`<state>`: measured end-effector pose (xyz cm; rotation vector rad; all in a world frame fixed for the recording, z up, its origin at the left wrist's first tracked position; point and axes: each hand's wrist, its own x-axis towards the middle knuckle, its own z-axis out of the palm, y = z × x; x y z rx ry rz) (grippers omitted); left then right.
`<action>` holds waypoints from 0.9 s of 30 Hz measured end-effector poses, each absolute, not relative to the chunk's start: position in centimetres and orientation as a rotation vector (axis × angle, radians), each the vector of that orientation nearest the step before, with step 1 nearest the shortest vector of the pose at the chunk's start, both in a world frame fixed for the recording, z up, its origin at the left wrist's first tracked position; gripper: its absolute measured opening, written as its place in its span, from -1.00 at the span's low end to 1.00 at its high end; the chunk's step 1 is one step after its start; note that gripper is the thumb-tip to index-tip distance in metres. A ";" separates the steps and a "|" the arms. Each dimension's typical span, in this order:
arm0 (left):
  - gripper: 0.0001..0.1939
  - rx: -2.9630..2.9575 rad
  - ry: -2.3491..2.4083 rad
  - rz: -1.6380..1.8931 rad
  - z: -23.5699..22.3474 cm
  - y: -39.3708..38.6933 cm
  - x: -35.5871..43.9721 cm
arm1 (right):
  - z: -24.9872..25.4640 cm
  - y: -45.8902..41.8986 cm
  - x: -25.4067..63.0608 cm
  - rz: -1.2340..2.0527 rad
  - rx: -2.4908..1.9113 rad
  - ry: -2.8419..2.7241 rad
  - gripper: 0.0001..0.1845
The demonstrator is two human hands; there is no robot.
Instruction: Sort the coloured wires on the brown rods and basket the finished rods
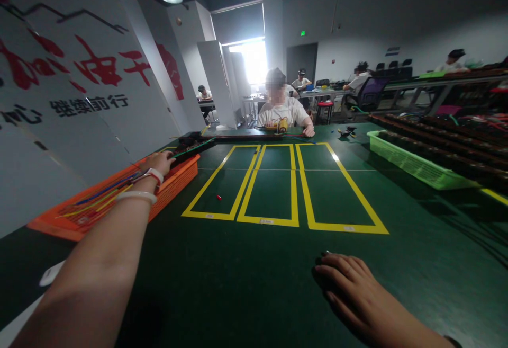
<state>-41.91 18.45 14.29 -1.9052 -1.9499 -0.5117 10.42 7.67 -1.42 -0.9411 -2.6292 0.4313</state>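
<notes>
My left hand (159, 161) reaches out over an orange basket (174, 185) at the left, its fingers closed at the near end of a long black strip (194, 150). A green wire runs along that strip. Blue, yellow and red wires (105, 192) lie in the basket beneath my wrist. On the near part of the table my right hand (349, 282) rests palm down, fingers stretched out and holding nothing. A small red piece (219, 197) lies inside the left of three yellow-taped frames (268, 222).
A green basket (420, 168) stands at the right beside rows of long brown strips (448, 136). Across the table sits a person (283, 109) with a yellow roll (283, 125) before them. Small black parts (347, 132) lie near the far edge. Other people work behind.
</notes>
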 end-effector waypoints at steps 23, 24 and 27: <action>-0.58 -1.846 -1.691 0.019 14.9 12.5 -33.8 | -0.9 7.4 11.0 0.437 -0.879 -2.575 -0.61; -0.57 -1.870 -1.684 -0.006 14.8 11.8 -32.6 | -0.8 7.4 11.3 0.452 -0.889 -2.540 -0.60; -0.58 -1.918 -1.674 -0.080 14.3 9.5 -28.7 | 0.1 7.4 12.0 0.630 -0.979 -2.364 -0.59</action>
